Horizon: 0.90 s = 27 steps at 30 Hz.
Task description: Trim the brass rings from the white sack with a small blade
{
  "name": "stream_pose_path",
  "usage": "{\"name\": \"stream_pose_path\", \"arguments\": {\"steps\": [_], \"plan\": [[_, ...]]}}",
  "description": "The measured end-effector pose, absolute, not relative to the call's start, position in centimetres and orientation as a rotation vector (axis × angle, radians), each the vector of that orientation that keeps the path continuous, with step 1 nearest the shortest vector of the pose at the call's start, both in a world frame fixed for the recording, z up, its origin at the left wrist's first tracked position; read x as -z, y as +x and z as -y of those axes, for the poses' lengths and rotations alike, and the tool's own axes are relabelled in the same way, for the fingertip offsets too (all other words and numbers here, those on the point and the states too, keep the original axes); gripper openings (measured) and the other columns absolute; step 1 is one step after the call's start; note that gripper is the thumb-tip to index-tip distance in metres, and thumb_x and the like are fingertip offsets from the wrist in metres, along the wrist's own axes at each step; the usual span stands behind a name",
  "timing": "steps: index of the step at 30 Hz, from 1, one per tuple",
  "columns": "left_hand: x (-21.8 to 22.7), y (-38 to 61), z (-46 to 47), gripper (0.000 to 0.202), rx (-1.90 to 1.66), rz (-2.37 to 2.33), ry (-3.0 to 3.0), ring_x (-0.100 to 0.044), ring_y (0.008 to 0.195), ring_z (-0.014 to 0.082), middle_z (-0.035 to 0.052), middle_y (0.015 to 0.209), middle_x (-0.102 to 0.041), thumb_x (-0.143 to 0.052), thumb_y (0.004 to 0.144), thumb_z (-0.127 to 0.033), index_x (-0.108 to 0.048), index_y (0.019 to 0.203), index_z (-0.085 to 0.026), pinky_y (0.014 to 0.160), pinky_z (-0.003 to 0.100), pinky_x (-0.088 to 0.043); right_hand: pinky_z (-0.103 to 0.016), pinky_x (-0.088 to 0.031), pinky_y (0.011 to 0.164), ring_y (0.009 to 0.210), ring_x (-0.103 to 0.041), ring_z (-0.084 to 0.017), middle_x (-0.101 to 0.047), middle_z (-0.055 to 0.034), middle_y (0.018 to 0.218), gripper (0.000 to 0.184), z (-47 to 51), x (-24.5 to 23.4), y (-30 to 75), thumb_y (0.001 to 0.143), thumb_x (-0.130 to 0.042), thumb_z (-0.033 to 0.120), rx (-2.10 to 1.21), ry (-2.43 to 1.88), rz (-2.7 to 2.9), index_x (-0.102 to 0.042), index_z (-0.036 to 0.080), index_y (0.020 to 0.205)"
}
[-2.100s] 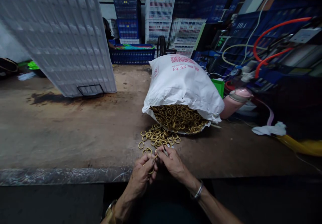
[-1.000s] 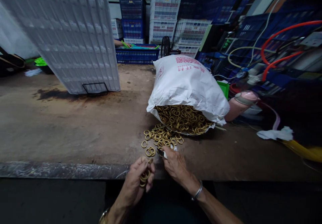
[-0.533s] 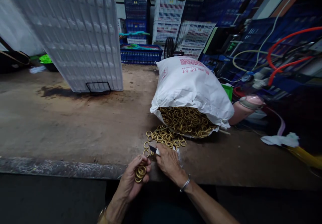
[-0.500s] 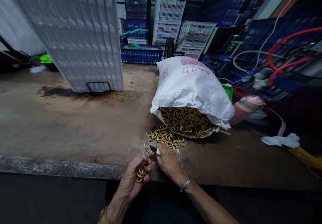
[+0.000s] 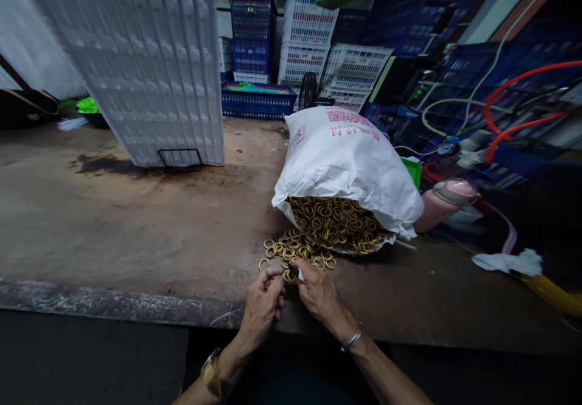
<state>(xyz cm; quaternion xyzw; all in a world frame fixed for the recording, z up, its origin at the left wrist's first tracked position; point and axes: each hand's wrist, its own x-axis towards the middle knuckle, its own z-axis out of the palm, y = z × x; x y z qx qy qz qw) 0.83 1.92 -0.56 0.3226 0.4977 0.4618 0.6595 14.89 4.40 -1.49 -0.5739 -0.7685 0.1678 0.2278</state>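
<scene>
My left hand (image 5: pixel 264 301) is turned over at the table's front edge with its fingers curled. The gold-coloured rings seen in its palm a moment ago are now hidden behind the fingers. A single gold-coloured ring (image 5: pixel 287 276) shows between its fingertips and the other hand. My right hand (image 5: pixel 322 296) is closed on a small tool (image 5: pixel 294 270) with a dark, flat tip and a white part; its exact kind is unclear. Just beyond both hands lies a loose pile of gold-coloured rings (image 5: pixel 293 248). It spills from the mouth of a white woven sack (image 5: pixel 350 156) packed with such rings.
A tall, translucent ribbed panel (image 5: pixel 159 77) stands on the left of the wooden table (image 5: pixel 136 229) in a black wire stand. Behind are stacked crates (image 5: pixel 304 17). To the right are a pink bottle (image 5: pixel 448 202), orange hoses (image 5: pixel 495 114) and a crumpled white cloth (image 5: pixel 509 261).
My left hand has rotated palm-down and moved right, toward the tool, hiding the rings it cradled. My right hand has shifted slightly right, still gripping the tool.
</scene>
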Motion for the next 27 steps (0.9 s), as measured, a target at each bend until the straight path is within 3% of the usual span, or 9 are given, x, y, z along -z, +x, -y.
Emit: {"name": "stream_pose_path", "arguments": {"steps": [6,12,15,20,27], "plan": [[1.4,1.4,-2.7,0.038,-0.991,-1.154,0.868,-0.034,0.033,0.0048,-0.0085,0.046,-0.045,-0.055,0.073,-0.046,-0.053,0.095,-0.016,0.032,0.015,-0.026,-0.022,-0.038,0.06,0.064,-0.054,-0.014,-0.061,-0.0019,0.073,0.018,-4.6,1.5,15.0,0.08,-0.04,0.014,-0.579,-1.528,1.97,-0.057,0.019,0.086],[0.6,1.7,-3.0,0.032,-0.92,-1.227,0.964,-0.035,0.034,0.0047,-0.0072,0.044,-0.043,-0.057,0.071,-0.047,-0.054,0.068,-0.016,0.035,0.016,-0.027,-0.025,-0.041,0.068,0.075,-0.056,-0.016,-0.063,-0.0048,0.081,0.017,-4.4,0.8,14.9,0.083,-0.041,0.02,-0.627,-1.373,1.899,-0.057,0.018,0.087],[0.4,1.7,-3.0,0.032,-0.898,-1.235,0.978,-0.035,0.035,0.0051,-0.0069,0.044,-0.043,-0.057,0.07,-0.047,-0.054,0.066,-0.016,0.036,0.016,-0.026,-0.026,-0.042,0.069,0.075,-0.055,-0.015,-0.062,-0.0048,0.081,0.016,-4.4,0.3,14.8,0.083,-0.041,0.023,-0.673,-1.35,1.88,-0.057,0.018,0.086],[0.8,1.9,-3.0,0.026,-1.006,-1.252,0.949,-0.034,0.036,0.0057,-0.0078,0.044,-0.042,-0.059,0.071,-0.042,-0.054,0.067,-0.017,0.038,0.017,-0.028,-0.021,-0.039,0.059,0.063,-0.049,-0.011,-0.055,0.0011,0.069,0.019,-4.6,-0.3,14.5,0.083,-0.042,0.033,-0.861,-1.422,1.668,-0.053,0.019,0.078],[0.0,2.4,-3.0,0.013,-1.254,-1.198,1.091,-0.054,0.061,0.0133,-0.0003,0.062,-0.061,-0.056,0.074,-0.027,-0.063,0.067,-0.017,0.063,0.022,-0.041,-0.019,-0.024,0.039,0.039,-0.028,-0.006,-0.04,0.0081,0.05,0.029,-4.2,0.1,14.0,0.079,-0.044,0.047,-1.404,-1.435,1.228,-0.042,0.02,0.068]]}}
